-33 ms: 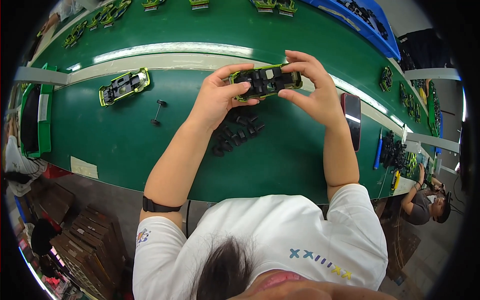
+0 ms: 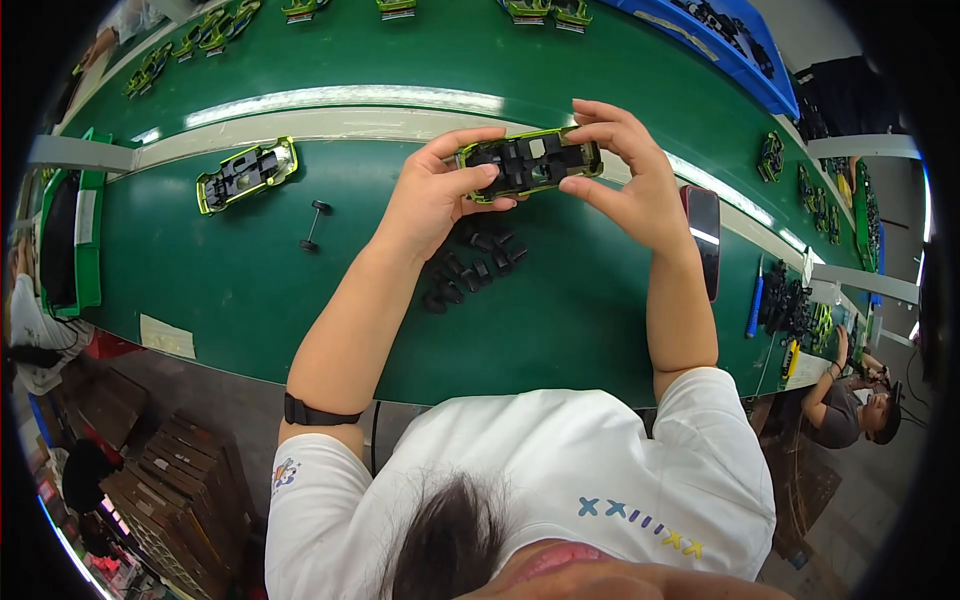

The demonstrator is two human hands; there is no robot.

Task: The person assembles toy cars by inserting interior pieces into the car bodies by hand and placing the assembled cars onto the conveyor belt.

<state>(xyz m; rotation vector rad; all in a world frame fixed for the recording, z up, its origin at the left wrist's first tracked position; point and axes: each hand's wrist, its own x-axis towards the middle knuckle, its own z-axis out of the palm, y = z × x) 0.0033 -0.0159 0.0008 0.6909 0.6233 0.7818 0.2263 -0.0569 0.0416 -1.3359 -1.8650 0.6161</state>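
Above the far part of the green bench, both hands hold a lime-green toy car body (image 2: 528,163) with black interior parts fitted inside it. My left hand (image 2: 438,185) grips its left end, thumb pressed on the black part. At the right end, my right hand (image 2: 630,175) has its thumb and fingers on the body's edges. Several small black parts (image 2: 470,270) lie on the bench below my left hand. A second toy car body (image 2: 247,175) rests to the left, beside an axle with two wheels (image 2: 314,226).
A phone (image 2: 704,240) lies right of my right forearm. Farther right are a blue-handled tool (image 2: 756,300) and a pile of black parts (image 2: 788,300). A blue bin (image 2: 715,45) stands at the back right, a green crate (image 2: 90,235) at far left. A co-worker (image 2: 850,405) sits at right.
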